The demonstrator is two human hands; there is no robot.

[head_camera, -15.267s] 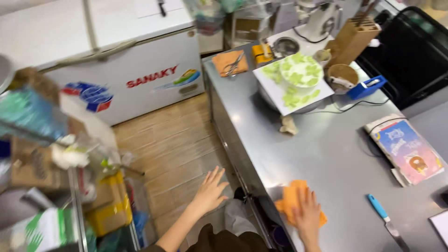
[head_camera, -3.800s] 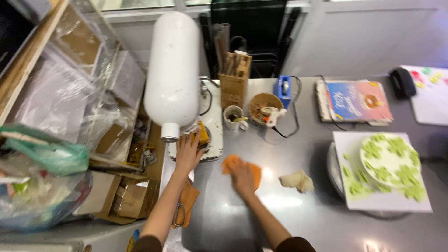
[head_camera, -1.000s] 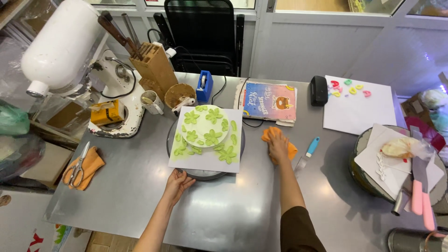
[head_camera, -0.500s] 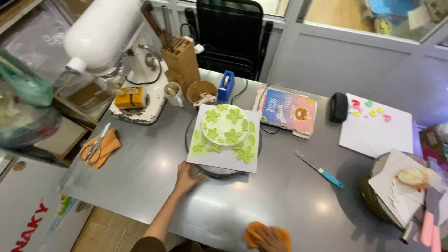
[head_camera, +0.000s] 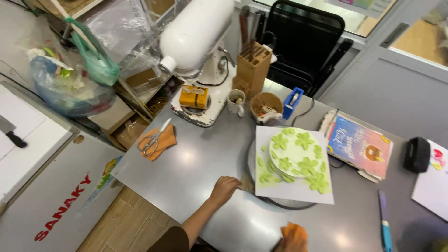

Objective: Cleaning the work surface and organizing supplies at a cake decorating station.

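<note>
Steel worktop now shows the right hand (head_camera: pixel 293 239) clutching an orange cloth (head_camera: pixel 294 230) back at its near edge, off the far side, while the left hand (head_camera: pixel 224 186) rests curled beside the turntable (head_camera: pixel 280 203)

Bright, even light from overhead fills the view, throwing soft white glare patches on the steel table (head_camera: pixel 200 163) and a sheen on the white mixer (head_camera: pixel 198 30). Shadows are faint and short, lying close under the things. Motion blur softens the bottom edge, where the orange cloth (head_camera: pixel 293 235) smears, and the wide lens bends lines near the frame's edges.
</note>
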